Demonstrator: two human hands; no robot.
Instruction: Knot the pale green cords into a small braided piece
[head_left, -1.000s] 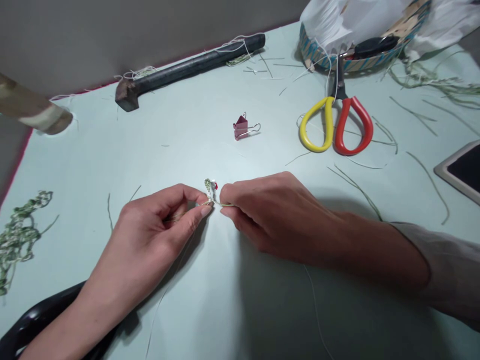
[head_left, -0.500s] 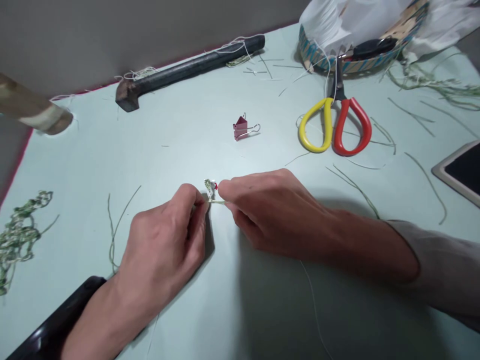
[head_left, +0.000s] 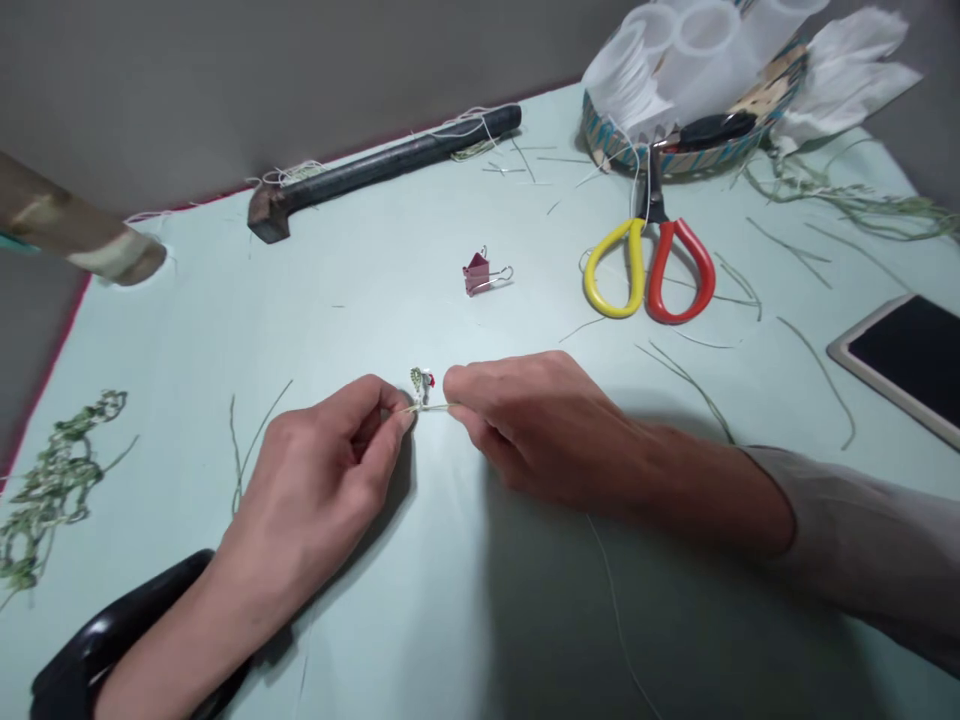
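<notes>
Between my fingertips stretches a thin pale green thread. A small knotted piece of green and white cord with a red spot rises from it, just above the thread. My left hand pinches the thread's left end between thumb and forefinger. From the other side, my right hand grips the thread with its fingers curled; its fingertips are partly hidden. Both hands are low over the pale table top.
Scissors with yellow and red handles lie behind my right hand, near a pink binder clip. A hammer and a basket are at the back. At right is a phone; at left, knotted green cord.
The camera view has shifted, showing more of the basket and phone. My left fingers have turned and opened out slightly around their pinch. My right hand keeps its grip on the thread.
</notes>
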